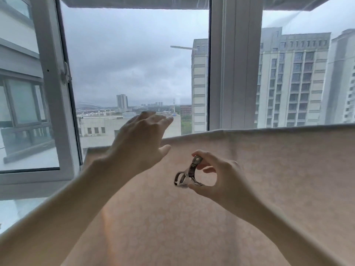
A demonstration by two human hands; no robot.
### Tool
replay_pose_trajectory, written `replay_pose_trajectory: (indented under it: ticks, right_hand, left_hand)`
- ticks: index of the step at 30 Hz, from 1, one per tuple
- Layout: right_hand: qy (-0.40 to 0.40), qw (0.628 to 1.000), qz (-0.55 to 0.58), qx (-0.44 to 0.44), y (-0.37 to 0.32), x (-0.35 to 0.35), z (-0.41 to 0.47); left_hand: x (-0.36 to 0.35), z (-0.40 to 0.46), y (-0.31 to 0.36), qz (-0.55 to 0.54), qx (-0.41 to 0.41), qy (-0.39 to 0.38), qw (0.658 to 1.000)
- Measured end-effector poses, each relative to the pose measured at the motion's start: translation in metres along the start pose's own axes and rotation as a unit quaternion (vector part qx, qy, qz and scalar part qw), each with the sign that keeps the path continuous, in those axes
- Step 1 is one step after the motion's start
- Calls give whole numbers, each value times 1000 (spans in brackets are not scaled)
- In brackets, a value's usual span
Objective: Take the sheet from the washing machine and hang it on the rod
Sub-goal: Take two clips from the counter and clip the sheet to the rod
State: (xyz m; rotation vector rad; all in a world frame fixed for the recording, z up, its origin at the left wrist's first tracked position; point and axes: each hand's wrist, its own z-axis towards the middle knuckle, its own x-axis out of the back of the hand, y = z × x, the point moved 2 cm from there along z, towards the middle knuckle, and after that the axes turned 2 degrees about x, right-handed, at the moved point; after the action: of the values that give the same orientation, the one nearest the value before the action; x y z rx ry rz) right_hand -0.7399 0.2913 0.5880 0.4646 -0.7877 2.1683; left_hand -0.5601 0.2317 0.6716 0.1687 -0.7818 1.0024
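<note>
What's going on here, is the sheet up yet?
Yes, it looks up. The pale patterned sheet already hangs in front of the window, its top edge draped over something hidden, presumably the rod. The right hand pinches a metal clip, not yet on the fabric. The left hand reaches, fingers straight, toward the sheet's upper left part and holds nothing.

Two bare forearms reached into view in front of the sheet (249, 169), which served as the backdrop for both. No sleeve, cuff, watch, bracelet or ring showed on either arm as far as the lower edge of the picture. The left hand (140, 139), nearest the sheet's top hem, appeared slightly blurred, its fingers slender with short nails. The right hand (217, 175), lower against the sheet, was sharper, likewise ungloved, with short, unpainted nails and a narrow wrist.
</note>
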Motion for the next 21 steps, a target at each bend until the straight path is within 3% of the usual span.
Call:
replay_pose_trajectory:
  ticks: [2, 6, 14, 21]
  right_hand:
    - [4, 1000, -10, -10, 1, 6, -5]
    - [29, 999, -28, -29, 9, 22, -16]
    - [54, 994, -55, -73, 32, 64, -44]
    - [74, 989, -68, -106, 64, 107, -59]
  left_hand:
    - [-14, 2, 20, -41, -32, 48, 997]
    - [-50, 16, 44, -147, -46, 37, 987]
    - [-91, 51, 63, -116, -56, 47, 990]
    - [-106, 85, 103, -113, -86, 12, 990]
